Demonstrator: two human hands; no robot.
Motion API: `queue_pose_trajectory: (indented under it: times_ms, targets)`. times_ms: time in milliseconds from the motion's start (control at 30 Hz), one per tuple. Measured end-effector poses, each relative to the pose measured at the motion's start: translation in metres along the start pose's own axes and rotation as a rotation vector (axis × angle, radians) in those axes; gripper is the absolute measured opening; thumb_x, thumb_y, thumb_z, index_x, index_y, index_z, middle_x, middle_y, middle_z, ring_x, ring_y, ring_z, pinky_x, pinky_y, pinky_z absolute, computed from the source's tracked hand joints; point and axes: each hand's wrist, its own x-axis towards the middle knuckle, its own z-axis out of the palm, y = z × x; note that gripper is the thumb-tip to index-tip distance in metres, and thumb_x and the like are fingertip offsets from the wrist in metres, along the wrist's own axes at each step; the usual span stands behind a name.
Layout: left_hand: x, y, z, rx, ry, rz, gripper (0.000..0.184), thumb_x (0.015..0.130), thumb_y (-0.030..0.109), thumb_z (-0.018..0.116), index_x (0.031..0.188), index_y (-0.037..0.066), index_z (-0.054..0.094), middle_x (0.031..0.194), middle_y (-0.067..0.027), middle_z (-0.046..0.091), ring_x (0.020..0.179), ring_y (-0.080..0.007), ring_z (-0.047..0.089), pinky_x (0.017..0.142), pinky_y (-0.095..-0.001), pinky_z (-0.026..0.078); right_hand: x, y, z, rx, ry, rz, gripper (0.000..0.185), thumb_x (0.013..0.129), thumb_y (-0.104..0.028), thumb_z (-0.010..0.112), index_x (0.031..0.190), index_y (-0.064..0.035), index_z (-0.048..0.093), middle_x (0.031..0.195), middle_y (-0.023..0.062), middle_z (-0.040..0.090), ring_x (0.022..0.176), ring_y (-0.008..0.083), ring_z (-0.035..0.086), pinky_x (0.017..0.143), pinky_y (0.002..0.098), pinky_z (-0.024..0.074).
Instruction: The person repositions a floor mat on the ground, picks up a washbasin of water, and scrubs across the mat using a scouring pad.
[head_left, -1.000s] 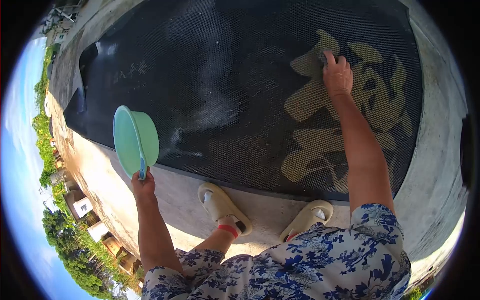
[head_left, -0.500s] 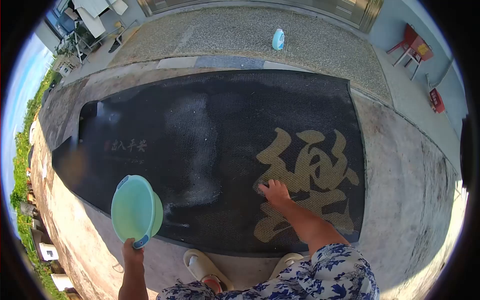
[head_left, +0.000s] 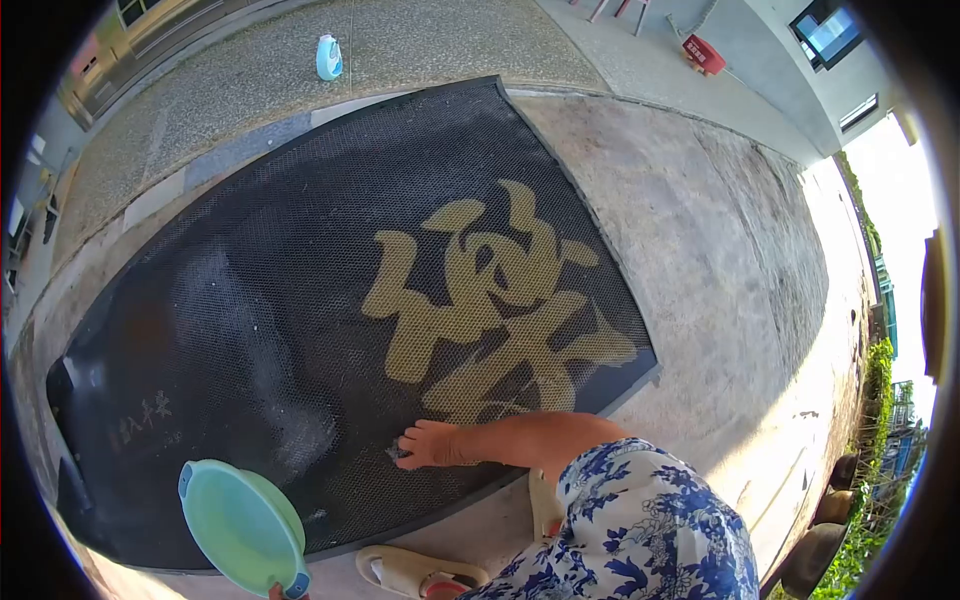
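Observation:
A pale green plastic basin [head_left: 240,520] with blue handles is at the lower left, tilted over the near edge of the mat. My left hand [head_left: 285,592] grips its blue-handled rim, mostly cut off by the bottom of the view. My right hand [head_left: 432,444] is low over the dark floor mat [head_left: 330,200], left of the lowest strokes of its large gold character [head_left: 480,310]. Its fingers are curled down, and a small greyish patch shows at their tips; what they hold is unclear. Whitish streaks [head_left: 270,370] run across the middle of the mat.
A light blue bottle [head_left: 329,58] stands on the pebbled paving behind the mat. A red box [head_left: 703,55] lies by the wall at the upper right. Concrete ground [head_left: 720,290] borders the mat's right side. My beige slippers [head_left: 420,570] are at its near edge.
The view has turned to the right, so the mat appears rotated. My right hand has shifted from the character's left strokes toward the mat's near edge. My left hand still holds the basin.

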Motion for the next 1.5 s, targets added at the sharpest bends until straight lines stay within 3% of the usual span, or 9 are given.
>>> queue_pose_trajectory:
  times_ms: [333,367,500,600,833,1167,1233,1400,1500]
  targets:
    - [-0.021,0.005,-0.022,-0.455,0.386,-0.240,0.018,0.083,0.016,0.060,0.098,0.007,0.057,0.086,-0.0016,0.060,0.074,-0.0129,0.058,0.058,-0.0277,0.036,0.070,0.111,-0.052,0.071,0.429,1.175,0.049,0.085,-0.020,0.063,0.130,-0.0191,0.045,0.103,0.0134,0.051,0.095,0.0270,0.053,0.083,0.0394,0.0451]
    - [-0.027,0.002,-0.034,-0.458,0.365,-0.264,0.030,0.087,0.016,0.055,0.111,-0.002,0.054,0.103,-0.0105,0.060,0.093,-0.0208,0.059,0.079,-0.0345,0.047,0.086,0.076,-0.036,0.143,0.382,1.095,0.049,0.085,-0.020,0.063,0.130,-0.0191,0.045,0.103,0.0134,0.051,0.095,0.0270,0.053,0.083,0.0394,0.0451]
    - [-0.037,0.029,-0.001,-0.489,0.544,-0.256,0.024,0.081,0.012,0.063,0.103,0.006,0.057,0.095,-0.0029,0.062,0.078,-0.0150,0.060,0.063,-0.0291,0.041,0.102,-0.043,0.005,0.138,0.134,-0.075,0.039,0.088,-0.011,0.053,0.124,-0.0273,0.052,0.105,0.0122,0.051,0.095,0.0247,0.052,0.083,0.0382,0.0435]
    - [-0.041,0.035,-0.001,-0.495,0.607,-0.286,0.025,0.080,0.009,0.064,0.104,0.005,0.057,0.097,-0.0044,0.063,0.078,-0.0161,0.061,0.064,-0.0291,0.045,0.124,-0.012,0.013,0.082,0.195,-0.377,0.033,0.090,-0.013,0.049,0.120,-0.0249,0.056,0.103,0.0068,0.052,0.093,0.0201,0.053,0.079,0.0347,0.0433]
    - [-0.058,0.029,-0.020,-0.594,0.600,-0.317,0.032,0.079,0.003,0.062,0.111,0.001,0.056,0.096,-0.0073,0.065,0.081,-0.0200,0.065,0.066,-0.0298,0.052,0.247,0.180,-0.071,-0.101,0.308,0.966,0.037,0.090,-0.016,0.058,0.125,-0.0224,0.049,0.103,0.0098,0.054,0.096,0.0251,0.056,0.076,0.0399,0.0484]
    - [-0.057,0.019,-0.028,-0.660,0.594,-0.341,0.031,0.080,0.003,0.062,0.110,0.000,0.056,0.099,-0.0085,0.066,0.086,-0.0203,0.066,0.069,-0.0282,0.053,0.186,-0.034,0.033,0.120,0.251,-0.488,0.033,0.089,-0.010,0.048,0.116,-0.0273,0.057,0.094,0.0038,0.050,0.088,0.0197,0.051,0.076,0.0345,0.0425]
    - [-0.065,0.017,-0.029,-0.565,0.622,-0.382,0.041,0.086,0.008,0.050,0.124,-0.005,0.047,0.115,-0.0141,0.056,0.107,-0.0251,0.057,0.090,-0.0373,0.047,0.240,0.012,0.011,-0.011,0.195,-0.242,0.036,0.088,-0.008,0.049,0.117,-0.0278,0.056,0.094,0.0042,0.050,0.087,0.0204,0.051,0.075,0.0349,0.0429]
    - [-0.074,0.029,-0.026,-0.624,0.652,-0.361,0.034,0.081,0.004,0.059,0.114,-0.002,0.055,0.104,-0.0106,0.064,0.093,-0.0216,0.065,0.079,-0.0321,0.056,0.335,0.119,-0.044,-0.153,0.305,0.535,0.037,0.088,-0.008,0.054,0.122,-0.0221,0.054,0.092,0.0073,0.053,0.087,0.0237,0.055,0.075,0.0372,0.0456]
    - [-0.080,0.032,-0.018,-0.633,0.690,-0.366,0.040,0.082,0.003,0.057,0.121,-0.003,0.051,0.110,-0.0123,0.062,0.098,-0.0230,0.064,0.084,-0.0325,0.055,0.315,0.074,-0.022,-0.103,0.327,0.339,0.034,0.088,-0.011,0.055,0.121,-0.0211,0.055,0.091,0.0068,0.052,0.087,0.0235,0.054,0.073,0.0375,0.0455]
